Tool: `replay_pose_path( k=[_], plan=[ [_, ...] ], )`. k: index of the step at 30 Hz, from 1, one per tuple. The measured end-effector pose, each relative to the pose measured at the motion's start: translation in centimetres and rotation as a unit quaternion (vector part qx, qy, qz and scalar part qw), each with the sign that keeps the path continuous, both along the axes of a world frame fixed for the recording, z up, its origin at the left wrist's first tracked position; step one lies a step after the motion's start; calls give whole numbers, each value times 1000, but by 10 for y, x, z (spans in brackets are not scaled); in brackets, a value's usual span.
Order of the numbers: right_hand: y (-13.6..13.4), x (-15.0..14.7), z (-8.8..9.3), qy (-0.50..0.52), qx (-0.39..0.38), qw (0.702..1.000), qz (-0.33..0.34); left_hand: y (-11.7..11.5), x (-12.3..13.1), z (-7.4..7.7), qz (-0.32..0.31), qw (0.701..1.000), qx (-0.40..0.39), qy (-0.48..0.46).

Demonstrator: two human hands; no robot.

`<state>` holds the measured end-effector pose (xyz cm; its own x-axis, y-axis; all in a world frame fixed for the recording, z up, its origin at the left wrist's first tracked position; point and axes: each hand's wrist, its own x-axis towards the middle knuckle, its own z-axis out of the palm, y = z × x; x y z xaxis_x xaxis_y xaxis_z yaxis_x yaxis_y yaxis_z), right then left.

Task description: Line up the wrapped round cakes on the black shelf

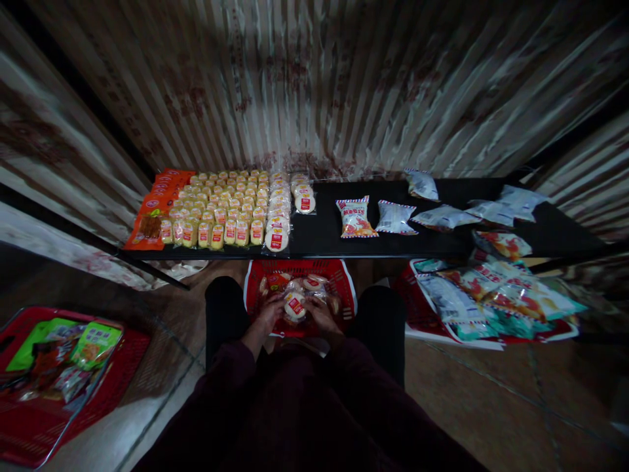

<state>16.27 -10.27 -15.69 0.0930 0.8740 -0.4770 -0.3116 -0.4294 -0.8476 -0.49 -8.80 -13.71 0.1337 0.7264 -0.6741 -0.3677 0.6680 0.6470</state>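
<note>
Over a red basket (348, 288) between my knees, both hands grip the sides of a clear-wrapped round white cake (295, 306) with a red label. The fingers of my left hand (268, 314) close on its left edge. On the right edge are the fingers of my right hand (322, 316), partly hidden by dim light. More wrapped round cakes (314, 282) lie in the basket, beneath and behind my hands. Similar cakes stand in a column (278, 226) on the black shelf (319, 229) ahead, with a short second column (303, 196) beside it.
Rows of small yellow wrapped cakes (216, 210) and orange packets (157, 203) fill the shelf's left. Snack bags (356, 216) lie scattered toward its right. A basket heaped with bags (491, 301) stands at right. Another red basket (113, 367) holds green packets (95, 344) at left.
</note>
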Motion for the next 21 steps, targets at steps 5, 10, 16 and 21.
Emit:
replay_pose_path(
  k=[5, 10, 16, 21],
  plan=[
    [1, -1, -1, 33, -8, 999, -26, -2, 3, 0, -23, 999, -23, 16],
    [0, -4, -5, 47, -7, 998, -39, -3, 4, 1, -36, 999, -7, 14],
    [-1, 0, -10, 42, -24, 999, 2, -3, 4, -2, 0, 999, -4, 32],
    [0, 0, -9, 38, -22, 999, 4, -3, 4, -6, 18, 999, -10, 40]
  ],
)
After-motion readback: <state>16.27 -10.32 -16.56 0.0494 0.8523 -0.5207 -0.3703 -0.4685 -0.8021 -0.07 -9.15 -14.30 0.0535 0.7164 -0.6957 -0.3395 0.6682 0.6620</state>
